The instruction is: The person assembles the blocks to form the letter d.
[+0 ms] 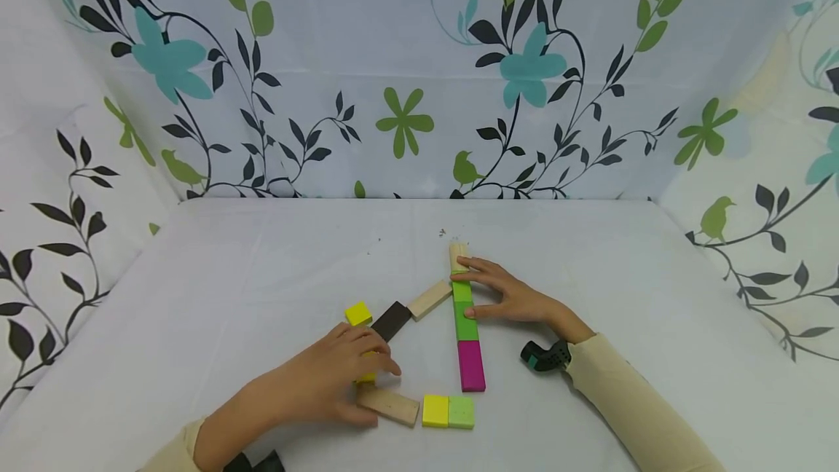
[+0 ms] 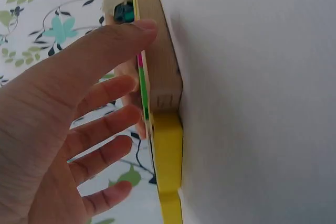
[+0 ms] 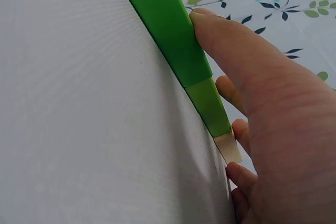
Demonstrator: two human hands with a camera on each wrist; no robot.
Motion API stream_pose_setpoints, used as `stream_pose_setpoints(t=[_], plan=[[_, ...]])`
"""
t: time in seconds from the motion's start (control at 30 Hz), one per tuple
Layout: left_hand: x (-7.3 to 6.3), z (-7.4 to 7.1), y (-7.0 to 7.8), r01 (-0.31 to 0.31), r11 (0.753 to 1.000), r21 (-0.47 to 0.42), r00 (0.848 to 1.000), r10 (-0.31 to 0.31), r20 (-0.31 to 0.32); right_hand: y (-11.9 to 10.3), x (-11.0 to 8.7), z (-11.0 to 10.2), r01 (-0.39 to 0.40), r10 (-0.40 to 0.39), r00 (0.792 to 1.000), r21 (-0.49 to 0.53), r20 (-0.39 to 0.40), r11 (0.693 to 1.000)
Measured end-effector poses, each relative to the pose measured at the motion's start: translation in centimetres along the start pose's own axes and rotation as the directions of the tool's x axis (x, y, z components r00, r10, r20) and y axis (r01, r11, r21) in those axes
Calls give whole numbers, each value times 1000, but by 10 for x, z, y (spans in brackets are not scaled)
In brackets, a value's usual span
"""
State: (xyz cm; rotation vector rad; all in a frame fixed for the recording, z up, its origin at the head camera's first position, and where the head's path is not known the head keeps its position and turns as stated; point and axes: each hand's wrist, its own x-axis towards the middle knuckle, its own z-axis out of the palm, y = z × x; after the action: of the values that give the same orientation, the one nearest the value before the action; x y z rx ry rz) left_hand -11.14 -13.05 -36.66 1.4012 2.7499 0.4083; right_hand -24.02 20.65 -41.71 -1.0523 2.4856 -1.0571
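My left hand (image 1: 317, 377) reaches over the left side of a block outline, fingers spread and relaxed. In the left wrist view its thumb (image 2: 137, 34) lies at the edge of a tan wooden block (image 2: 163, 59); a yellow block (image 2: 168, 150) adjoins that one, partly covered by the hand in the head view. Across a straight column of blocks lies my right hand (image 1: 514, 299), fingers extended. Its thumb touches the green block (image 1: 466, 325); its fingertips lie over the light green block (image 1: 462, 288) and the pale wooden block (image 1: 457, 259). A magenta block (image 1: 471, 366) ends the column.
Another yellow block (image 1: 358, 313), a dark brown block (image 1: 391, 322) and a pale wooden block (image 1: 430, 300) slant towards the column. Below, a yellow block (image 1: 435, 411) touches a lime block (image 1: 461, 412). Patterned cloth (image 1: 314, 71) rises behind the white table (image 1: 275, 261).
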Motion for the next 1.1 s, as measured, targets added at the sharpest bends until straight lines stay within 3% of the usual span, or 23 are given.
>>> stream_pose_setpoints(t=[0.17,0.27,0.4,0.47,0.57,0.7,0.83,0.97,1.1], plan=[[-9,-1,-9,90,996,14,995,-89,-34,0,0,0,8,-8,1000,-4,-1,1000],[-13,-1,-12,125,990,-60,992,-127,-18,0,0,-1,8,-8,1000,-7,0,1000],[-14,-1,-13,153,978,-142,988,-153,13,0,0,-1,2,-2,1000,-5,2,1000],[-13,0,-12,145,983,-114,989,-147,-5,-1,0,-2,-1,1,1000,-2,2,1000],[-10,3,-11,96,994,-57,993,-100,-65,0,0,-1,2,-2,1000,0,3,1000],[1,9,-4,-19,1000,13,991,21,-134,0,0,-1,-1,1,1000,-5,0,1000],[15,16,9,-98,993,62,990,103,-97,-1,0,-1,-9,9,1000,-6,-6,1000],[27,21,19,-128,988,89,990,132,-40,0,0,0,-4,4,1000,-3,-6,1000],[33,24,26,-162,976,143,984,171,-57,1,0,1,-1,1,1000,0,-8,1000]])
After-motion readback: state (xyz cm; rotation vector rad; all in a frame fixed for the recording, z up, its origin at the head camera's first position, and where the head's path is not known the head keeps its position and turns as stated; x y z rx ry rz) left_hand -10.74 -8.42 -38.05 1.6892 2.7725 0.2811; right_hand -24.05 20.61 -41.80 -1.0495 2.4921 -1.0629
